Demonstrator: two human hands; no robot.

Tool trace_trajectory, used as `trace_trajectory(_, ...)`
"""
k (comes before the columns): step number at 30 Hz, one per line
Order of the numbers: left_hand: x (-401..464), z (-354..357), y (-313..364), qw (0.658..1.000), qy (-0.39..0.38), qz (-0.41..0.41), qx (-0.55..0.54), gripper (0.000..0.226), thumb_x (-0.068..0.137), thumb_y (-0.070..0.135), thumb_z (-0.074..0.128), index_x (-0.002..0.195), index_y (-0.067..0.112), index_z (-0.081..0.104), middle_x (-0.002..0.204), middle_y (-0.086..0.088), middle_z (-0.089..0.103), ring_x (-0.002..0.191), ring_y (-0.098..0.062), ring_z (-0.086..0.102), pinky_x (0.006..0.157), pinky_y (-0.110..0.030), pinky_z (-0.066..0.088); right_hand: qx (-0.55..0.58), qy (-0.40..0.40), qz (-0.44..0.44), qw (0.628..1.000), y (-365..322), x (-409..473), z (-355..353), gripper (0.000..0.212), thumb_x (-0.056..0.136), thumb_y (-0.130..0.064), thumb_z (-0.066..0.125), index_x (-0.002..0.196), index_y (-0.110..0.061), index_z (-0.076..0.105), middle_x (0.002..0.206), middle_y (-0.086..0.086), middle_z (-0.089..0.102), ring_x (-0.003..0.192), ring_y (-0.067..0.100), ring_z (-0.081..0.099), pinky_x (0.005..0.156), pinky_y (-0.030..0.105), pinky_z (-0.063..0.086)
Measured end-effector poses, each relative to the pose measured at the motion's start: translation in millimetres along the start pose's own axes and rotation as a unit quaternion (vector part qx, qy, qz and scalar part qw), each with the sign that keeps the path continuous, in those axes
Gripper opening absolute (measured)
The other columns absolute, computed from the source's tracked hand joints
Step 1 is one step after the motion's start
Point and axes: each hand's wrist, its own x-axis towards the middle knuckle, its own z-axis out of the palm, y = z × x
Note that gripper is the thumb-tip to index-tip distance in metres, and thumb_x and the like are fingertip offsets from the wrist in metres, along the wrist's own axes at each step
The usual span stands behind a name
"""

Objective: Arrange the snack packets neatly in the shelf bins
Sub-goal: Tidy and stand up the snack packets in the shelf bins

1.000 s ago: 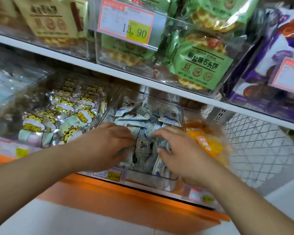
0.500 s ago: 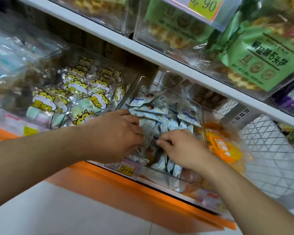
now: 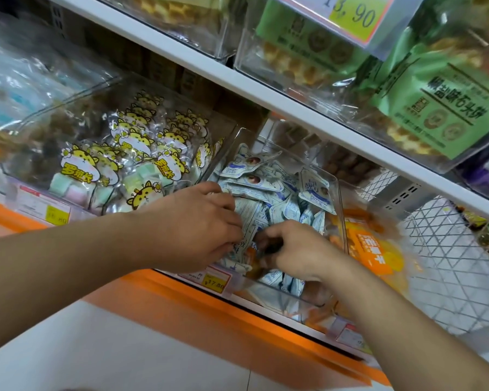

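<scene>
Shelf (image 3: 266, 88): a white, flat-edged board above both hands, with an orange front strip on the level below them.
Clear bin (image 3: 338, 210): rigid transparent plastic, straight-walled, surrounding both grips.
Cat-print bags (image 3: 141, 153): crinkly glossy film holding pastel cubes, in the bin left of the left grip.
Orange pack (image 3: 376, 252): soft and blurred, just right of the right grip.
Snack packets (image 3: 268, 193): small flat blue-white pouches with crimped edges, heaped loosely in the clear bin, beneath and behind both grips.
Left hand (image 3: 192, 230): grip curled, fingertips pressed into the packets.
Right hand (image 3: 297, 249): grip curled round packets at the bin's front, pinching them.
Price tag (image 3: 213, 282): small yellow-and-white card, under the left grip.
</scene>
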Motion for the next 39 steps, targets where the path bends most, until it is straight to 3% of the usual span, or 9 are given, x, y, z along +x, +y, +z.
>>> trace_trajectory(8, 1, 2, 1, 1.000, 0.000, -0.003, -0.005, 0.040, 0.104, 0.048, 0.028, 0.120, 0.037, 0.063, 0.126, 0.018, 0.063, 0.121, -0.015, 0.050, 0.109, -0.041, 0.033, 0.015, -0.037, 0.018, 0.999, 0, 9, 1, 0.033, 0.087, -0.007, 0.070, 0.101, -0.036, 0.073, 0.099, -0.005, 0.074, 0.092, 0.016, 0.072, 0.080, 0.034, 0.064)
trace_trajectory(12, 1, 2, 1, 1.000, 0.006, -0.004, -0.011, 0.038, 0.104, 0.048, 0.031, 0.118, 0.038, 0.064, 0.124, 0.018, 0.064, 0.121, -0.015, 0.051, 0.108, -0.041, 0.034, 0.017, -0.043, 0.025, 0.999, -4, 13, 1, 0.037, 0.087, 0.000, 0.062, 0.086, -0.035, 0.073, 0.093, -0.001, 0.074, 0.087, 0.020, 0.071, 0.059, 0.027, 0.053)
trace_trajectory(15, 1, 2, 1, 1.000, 0.013, -0.002, -0.012, 0.037, 0.104, 0.048, 0.032, 0.117, 0.038, 0.065, 0.123, 0.018, 0.065, 0.121, -0.015, 0.052, 0.107, -0.041, 0.035, 0.019, -0.048, 0.025, 0.998, -3, 15, 2, 0.036, 0.087, 0.000, 0.060, 0.091, -0.033, 0.075, 0.094, -0.001, 0.075, 0.082, 0.017, 0.068, 0.053, 0.024, 0.048)
trace_trajectory(19, 1, 3, 1, 1.000, 0.018, -0.002, -0.010, 0.036, 0.103, 0.047, 0.033, 0.117, 0.037, 0.065, 0.123, 0.018, 0.065, 0.120, -0.015, 0.052, 0.107, -0.041, 0.036, 0.043, -0.045, 0.018, 0.998, 1, 14, 0, 0.033, 0.088, -0.006, 0.070, 0.083, -0.039, 0.075, 0.098, -0.004, 0.076, 0.094, 0.018, 0.073, 0.084, 0.041, 0.065)
trace_trajectory(23, 1, 3, 1, 1.000, 0.024, 0.000, -0.013, 0.037, 0.103, 0.047, 0.033, 0.118, 0.037, 0.065, 0.123, 0.018, 0.065, 0.120, -0.015, 0.053, 0.109, -0.041, 0.035, 0.045, -0.046, 0.029, 0.997, 3, 14, 2, 0.028, 0.083, -0.011, 0.069, 0.089, -0.038, 0.075, 0.097, -0.003, 0.078, 0.095, 0.021, 0.075, 0.087, 0.051, 0.064)
trace_trajectory(27, 1, 3, 1, 1.000, 0.027, 0.000, -0.014, 0.034, 0.102, 0.046, 0.037, 0.119, 0.037, 0.065, 0.123, 0.017, 0.066, 0.119, -0.015, 0.054, 0.108, -0.041, 0.037, 0.020, -0.062, 0.042, 0.997, -1, 18, 4, 0.024, 0.085, -0.009, 0.065, 0.100, -0.026, 0.074, 0.098, 0.001, 0.076, 0.096, 0.023, 0.071, 0.085, 0.040, 0.064)
trace_trajectory(32, 2, 3, 1, 0.999, 0.027, -0.006, -0.016, 0.033, 0.101, 0.046, 0.038, 0.119, 0.037, 0.065, 0.122, 0.017, 0.065, 0.119, -0.015, 0.054, 0.108, -0.041, 0.037, -0.022, -0.033, 0.043, 0.998, -6, 16, 7, 0.017, 0.084, -0.025, 0.081, 0.100, -0.025, 0.080, 0.095, -0.004, 0.076, 0.098, 0.019, 0.068, 0.098, 0.033, 0.053)
trace_trajectory(36, 1, 1, 0, 0.999, 0.032, -0.009, -0.029, 0.033, 0.101, 0.045, 0.040, 0.121, 0.038, 0.064, 0.123, 0.018, 0.065, 0.119, -0.014, 0.053, 0.108, -0.040, 0.037, 0.003, 0.035, 0.044, 0.998, -4, 11, 10, 0.018, 0.080, -0.016, 0.083, 0.093, -0.029, 0.083, 0.096, -0.007, 0.076, 0.102, 0.018, 0.067, 0.093, 0.029, 0.056)
trace_trajectory(39, 2, -1, 1, 0.998, 0.043, -0.028, -0.040, 0.034, 0.101, 0.045, 0.037, 0.119, 0.036, 0.064, 0.121, 0.016, 0.065, 0.118, -0.014, 0.053, 0.106, -0.039, 0.039, 0.034, 0.063, 0.030, 0.997, 2, 5, 7, 0.022, 0.079, -0.009, 0.083, 0.080, -0.031, 0.082, 0.080, -0.013, 0.074, 0.088, 0.011, 0.068, 0.071, 0.021, 0.055)
